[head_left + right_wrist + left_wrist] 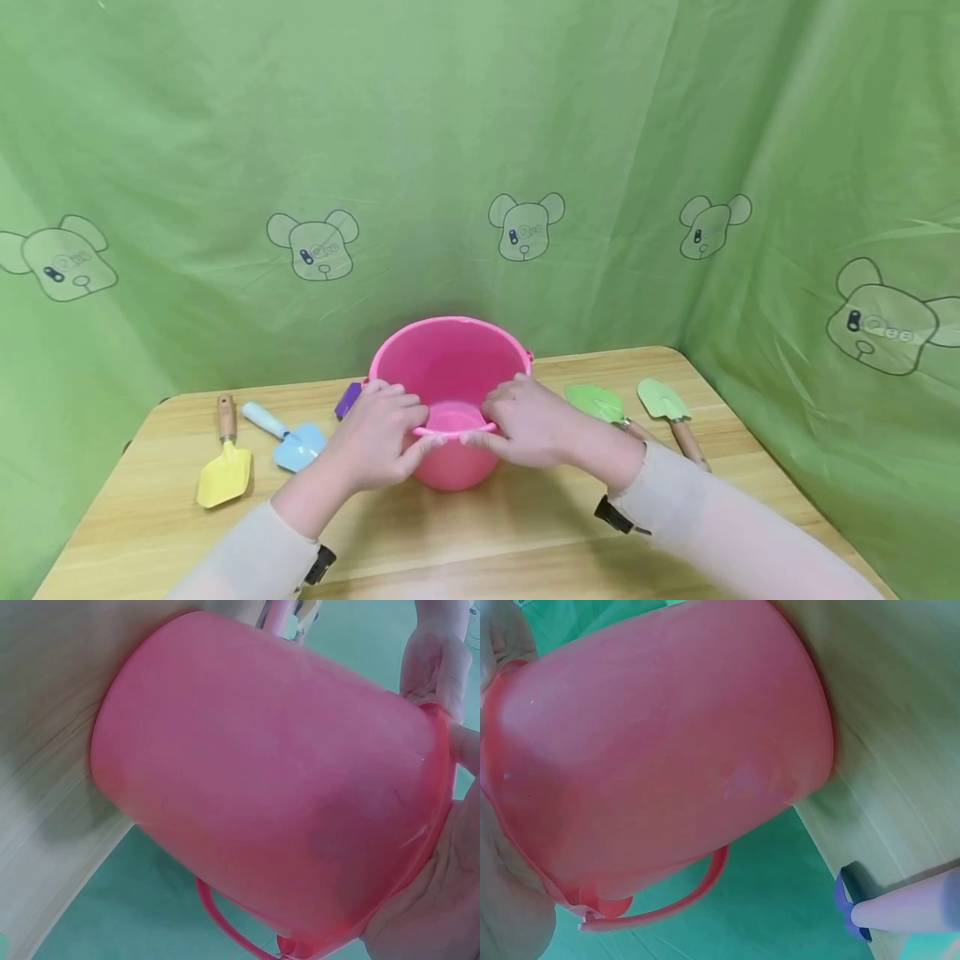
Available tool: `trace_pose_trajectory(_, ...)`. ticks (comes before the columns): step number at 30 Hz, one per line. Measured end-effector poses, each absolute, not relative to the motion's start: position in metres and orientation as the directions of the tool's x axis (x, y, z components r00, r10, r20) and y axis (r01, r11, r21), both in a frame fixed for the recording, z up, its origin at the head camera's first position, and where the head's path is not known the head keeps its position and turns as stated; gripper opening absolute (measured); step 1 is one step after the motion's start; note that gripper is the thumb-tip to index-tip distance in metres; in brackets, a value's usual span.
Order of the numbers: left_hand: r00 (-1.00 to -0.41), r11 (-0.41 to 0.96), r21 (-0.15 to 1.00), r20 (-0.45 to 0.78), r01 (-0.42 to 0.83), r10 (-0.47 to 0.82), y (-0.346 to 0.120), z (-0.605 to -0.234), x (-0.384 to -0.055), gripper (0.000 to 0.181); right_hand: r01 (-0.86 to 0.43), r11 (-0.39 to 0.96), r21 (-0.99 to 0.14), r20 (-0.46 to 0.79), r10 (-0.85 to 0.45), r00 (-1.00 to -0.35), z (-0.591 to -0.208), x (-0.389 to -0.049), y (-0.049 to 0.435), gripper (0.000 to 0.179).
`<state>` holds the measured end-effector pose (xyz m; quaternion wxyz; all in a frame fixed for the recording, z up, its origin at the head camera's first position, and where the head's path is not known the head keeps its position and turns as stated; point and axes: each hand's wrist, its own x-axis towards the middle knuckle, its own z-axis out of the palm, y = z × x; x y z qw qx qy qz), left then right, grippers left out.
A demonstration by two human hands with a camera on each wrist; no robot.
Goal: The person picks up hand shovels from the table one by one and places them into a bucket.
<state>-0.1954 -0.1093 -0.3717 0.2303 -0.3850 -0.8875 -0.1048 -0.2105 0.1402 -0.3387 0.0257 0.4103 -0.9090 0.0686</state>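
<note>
A pink bucket (452, 462) stands upright on the wooden table, and my two hands hold the near part of its rim. My left hand (382, 433) grips the rim on the left, fingers over the edge and thumb on the outside. On the right, my right hand (528, 421) grips it the same way. Both wrist views show the bucket's outer wall (667, 742) close up, with its handle (225, 926) hanging down at the far side. The inside that shows in the head view is bare pink plastic.
Left of the bucket lie a yellow shovel (225, 477) and a blue shovel (300, 447), with a purple tool (348, 400) partly hidden by my left hand. To the right are a bright green shovel (596, 402) and a pale green shovel (663, 400). Green cloth (450, 150) encloses the table.
</note>
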Motion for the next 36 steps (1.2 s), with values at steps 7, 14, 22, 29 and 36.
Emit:
trace_pose_trajectory(7, -0.587, 0.674, 0.002, 0.494, 0.739, 0.642, -0.108, -0.372, -0.192, 0.041, -0.753, 0.65, -0.103, 0.103, -0.746, -0.658, -0.341, -0.207, 0.142, 0.043)
trace_pose_trajectory(14, -0.587, 0.675, -0.002, 0.491, 0.738, 0.644, -0.109, -0.372, -0.19, 0.041, -0.761, 0.642, -0.099, 0.112, -0.752, -0.649, -0.34, -0.205, 0.143, 0.042)
trace_pose_trajectory(22, -0.594, 0.675, 0.005, 0.48, 0.738, 0.645, -0.109, -0.369, -0.186, 0.04, -0.767, 0.634, -0.097, 0.11, -0.759, -0.641, -0.34, -0.203, 0.143, 0.043)
trace_pose_trajectory(29, -0.6, 0.68, 0.003, 0.473, 0.733, 0.645, -0.108, -0.369, -0.184, 0.039, -0.768, 0.633, -0.095, 0.105, -0.761, -0.64, -0.34, -0.202, 0.144, 0.042)
trace_pose_trajectory(36, -0.614, 0.689, 0.013, 0.466, 0.725, 0.637, -0.108, -0.368, -0.183, 0.04, -0.766, 0.635, -0.098, 0.095, -0.761, -0.642, -0.339, -0.202, 0.144, 0.043)
